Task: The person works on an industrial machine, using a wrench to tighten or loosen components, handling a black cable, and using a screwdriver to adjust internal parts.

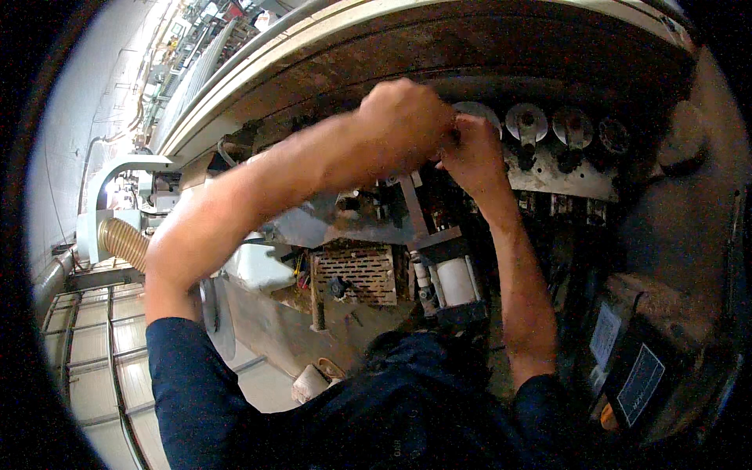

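My left hand (403,117) is curled into a fist, its arm bent across the machine from the left. Just beside it, my right hand (474,153) is closed, with thumb and fingers pressed together. The two hands meet or nearly meet in front of a row of round metal discs. Whatever they grip between them is hidden by the fingers, and the left arm looks slightly blurred. To the right of my right hand are one metal disc (526,121) and another disc (572,127), above a metal plate with holes (560,176).
Below the hands stand a white cylinder (456,282) in a metal frame and a slotted metal plate (368,274). A long machine rail (313,59) curves across the top. A ribbed tan hose (124,241) is at left; a dark labelled box (638,384) sits lower right.
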Motion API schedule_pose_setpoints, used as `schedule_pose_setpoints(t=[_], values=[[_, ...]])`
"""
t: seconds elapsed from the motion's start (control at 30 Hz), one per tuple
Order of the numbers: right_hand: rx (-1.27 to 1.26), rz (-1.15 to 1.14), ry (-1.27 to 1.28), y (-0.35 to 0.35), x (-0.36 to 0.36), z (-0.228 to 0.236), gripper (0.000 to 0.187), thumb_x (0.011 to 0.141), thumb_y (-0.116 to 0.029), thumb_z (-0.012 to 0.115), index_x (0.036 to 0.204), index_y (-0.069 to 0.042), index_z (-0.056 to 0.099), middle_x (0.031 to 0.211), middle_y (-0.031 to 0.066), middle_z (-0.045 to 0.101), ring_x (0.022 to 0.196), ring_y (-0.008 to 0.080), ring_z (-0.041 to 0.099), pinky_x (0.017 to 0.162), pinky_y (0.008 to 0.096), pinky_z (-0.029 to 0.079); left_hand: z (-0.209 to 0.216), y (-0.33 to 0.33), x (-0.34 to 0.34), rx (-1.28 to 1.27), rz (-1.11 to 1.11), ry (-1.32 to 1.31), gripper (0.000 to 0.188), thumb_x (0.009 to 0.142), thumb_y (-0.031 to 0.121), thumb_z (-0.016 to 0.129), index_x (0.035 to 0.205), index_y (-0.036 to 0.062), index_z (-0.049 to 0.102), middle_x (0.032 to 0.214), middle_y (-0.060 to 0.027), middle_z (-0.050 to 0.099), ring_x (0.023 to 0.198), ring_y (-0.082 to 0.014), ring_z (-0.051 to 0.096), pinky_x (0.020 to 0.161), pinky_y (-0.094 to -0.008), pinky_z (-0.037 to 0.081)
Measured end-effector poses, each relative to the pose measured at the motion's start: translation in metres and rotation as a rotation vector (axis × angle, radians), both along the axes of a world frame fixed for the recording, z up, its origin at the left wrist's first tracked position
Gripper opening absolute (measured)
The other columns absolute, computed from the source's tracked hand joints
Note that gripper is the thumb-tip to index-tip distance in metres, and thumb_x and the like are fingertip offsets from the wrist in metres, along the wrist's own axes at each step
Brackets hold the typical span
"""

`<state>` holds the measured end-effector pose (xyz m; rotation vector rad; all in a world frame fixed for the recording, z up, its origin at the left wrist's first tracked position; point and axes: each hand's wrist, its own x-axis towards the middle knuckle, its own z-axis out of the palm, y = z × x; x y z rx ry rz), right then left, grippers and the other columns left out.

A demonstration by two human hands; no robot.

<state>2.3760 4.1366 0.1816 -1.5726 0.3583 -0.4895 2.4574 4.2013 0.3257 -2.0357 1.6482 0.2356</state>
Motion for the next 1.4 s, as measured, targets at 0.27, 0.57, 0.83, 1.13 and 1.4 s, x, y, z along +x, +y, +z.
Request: schedule_pose_setpoints(t=[0.27,0.57,0.83,1.13,1.4], values=[[-0.210,-0.009,-0.007,-0.001,0.014,-0.002,0.033,0.092,-0.027,0.058,0.079,0.003,0.065,0.067,0.0171,0.066,0.060,0.0260,0.069,0.058,0.0383,0.053,-0.057,0.082,-0.034,-0.442,0.274,-0.017,0.052,0.080,0.006,0.057,0.130,-0.0006,0.044,0.097,-0.0173,0.061,0.070,-0.0346,0.066,0.058,-0.0443,0.054],[-0.189,0.043,0.217,-0.004,0.016,0.017,0.018,0.080,-0.016,0.070,0.077,0.001,0.066,0.068,0.0161,0.066,0.064,0.0296,0.066,0.056,0.0443,0.048,-0.032,0.086,0.012,-1.081,0.512,0.389,0.035,0.081,0.022,0.070,0.112,0.0066,0.062,0.084,-0.0145,0.066,0.076,-0.0243,0.066,0.071,-0.0354,0.052],[-0.328,0.052,0.174,-0.008,0.022,0.008,0.015,0.086,-0.013,0.066,0.088,0.002,0.068,0.072,0.0110,0.068,0.059,0.0195,0.064,0.055,0.0343,0.049,-0.064,0.069,0.055,-0.942,0.185,0.327,0.020,0.080,0.022,0.068,0.089,0.0035,0.065,0.079,-0.0178,0.062,0.074,-0.0356,0.061,0.069,-0.0413,0.050],[-0.312,0.234,0.318,-0.016,0.025,0.044,0.019,0.085,-0.016,0.067,0.087,0.003,0.069,0.070,0.0150,0.068,0.060,0.0243,0.066,0.055,0.0386,0.050,-0.062,0.068,0.055,-1.023,0.200,0.360,0.020,0.080,0.019,0.067,0.092,0.0019,0.067,0.085,-0.0170,0.066,0.081,-0.0349,0.064,0.073,-0.0397,0.051],[-0.598,0.051,0.106,-0.017,0.015,0.019,0.018,0.077,-0.015,0.069,0.088,0.000,0.070,0.078,0.0232,0.065,0.071,0.0394,0.065,0.065,0.0431,0.051,-0.059,0.063,0.048,-1.025,0.262,0.394,0.016,0.079,0.017,0.066,0.084,0.0019,0.066,0.081,-0.0169,0.064,0.079,-0.0358,0.063,0.071,-0.0417,0.050]])
